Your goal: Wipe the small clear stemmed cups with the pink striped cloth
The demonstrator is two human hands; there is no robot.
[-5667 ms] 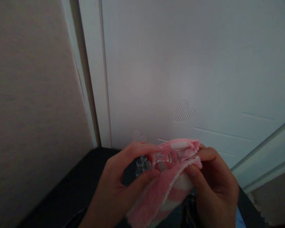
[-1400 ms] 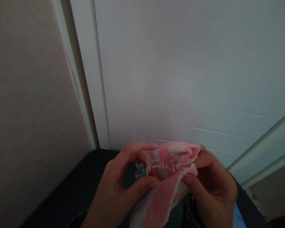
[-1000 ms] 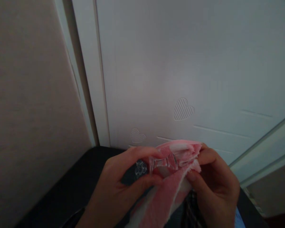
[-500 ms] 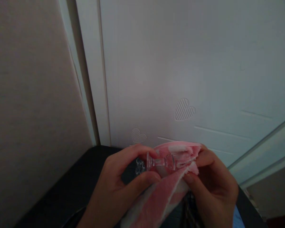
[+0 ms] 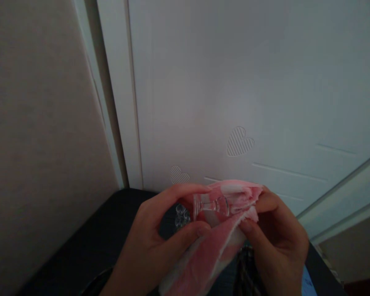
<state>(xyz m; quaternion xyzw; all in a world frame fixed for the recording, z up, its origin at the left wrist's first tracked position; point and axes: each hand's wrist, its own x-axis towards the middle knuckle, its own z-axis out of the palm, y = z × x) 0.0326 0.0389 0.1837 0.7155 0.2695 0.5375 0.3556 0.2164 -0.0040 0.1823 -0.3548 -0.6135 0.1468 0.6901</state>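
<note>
A small clear stemmed glass (image 5: pixel 211 205) lies on its side in the air, its foot toward the left. My left hand (image 5: pixel 156 236) is closed around the foot, with the thumb below and the fingers above. A pink and white cloth (image 5: pixel 200 263) wraps the glass's bowl end and hangs down to the lower left. My right hand (image 5: pixel 277 238) pinches the bunched cloth at that end, its thumb on the near edge. The cloth hides the glass's rim.
Several small clear glass pieces (image 5: pixel 181 216) stand on the dark table (image 5: pixel 89 242) behind my left hand. A white panel (image 5: pixel 185 94) with heart reliefs rises behind the table. A dark patterned thing (image 5: pixel 246 271) and a blue item (image 5: pixel 308 283) are near my right wrist.
The foot of the glass has tilted and turned slightly in my left fingers, and the upper fingers have slid a little over it. The right hand keeps its pinch on the cloth.
</note>
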